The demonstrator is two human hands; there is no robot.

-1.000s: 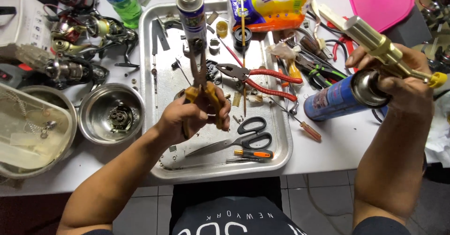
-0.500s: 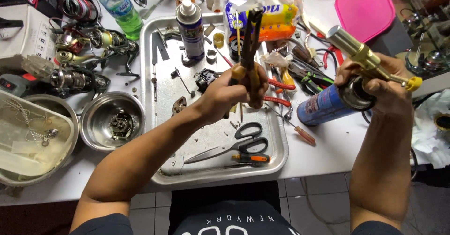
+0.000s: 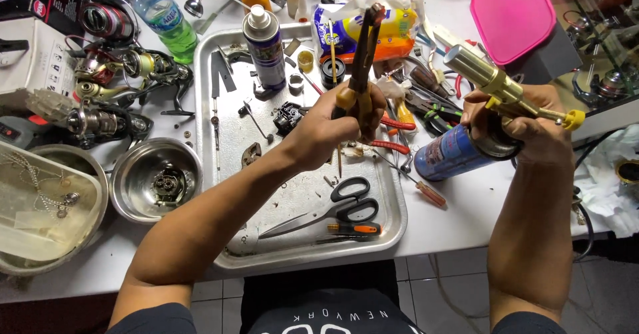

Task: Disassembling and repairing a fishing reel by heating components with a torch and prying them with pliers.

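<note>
My left hand (image 3: 333, 124) grips yellow-handled pliers (image 3: 363, 61), held upright above the metal tray (image 3: 226, 261), their jaws pinching a small dark part near the top. My right hand (image 3: 526, 124) holds a blue gas canister (image 3: 449, 154) fitted with a brass torch head (image 3: 496, 84) whose nozzle points up and left, toward the pliers. The pliers' tip and the nozzle are apart. No flame is visible.
The tray holds black scissors (image 3: 333, 207), a small orange screwdriver (image 3: 356, 228), a spray can (image 3: 265, 44) and loose small parts. Red-handled pliers (image 3: 396, 134) lie behind my left hand. Fishing reels (image 3: 100, 117), a steel bowl (image 3: 154, 181), a green bottle (image 3: 160, 11) and a pink lid (image 3: 512, 14) surround it.
My left hand has carried the pliers from the tray's middle to the right and upward, closer to the torch. My right hand with the canister has stayed in about the same place.
</note>
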